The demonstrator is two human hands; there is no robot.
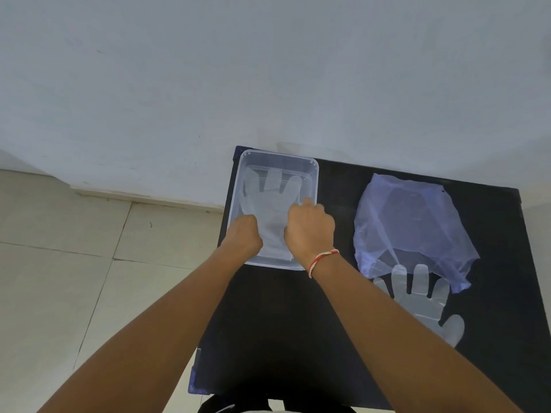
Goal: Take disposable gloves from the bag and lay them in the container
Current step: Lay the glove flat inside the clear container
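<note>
A clear plastic container (310, 171) stands at the far left corner of the black table. A thin translucent glove (272, 201) lies flat inside it, fingers pointing away from me. My left hand (243, 235) rests curled on the glove's near left edge. My right hand (310, 226) is curled over its right side, fingertips pinching the glove near the container's right wall. To the right lies a crumpled pale blue bag (411, 222). A second translucent glove (423, 299) sticks out from under the bag's near edge, spread flat on the table.
The black table (286, 317) stands against a white wall, with a beige tiled floor (74, 248) to its left. My right wrist wears a red and white thread band (322, 260). Bare table surface lies between the container and me.
</note>
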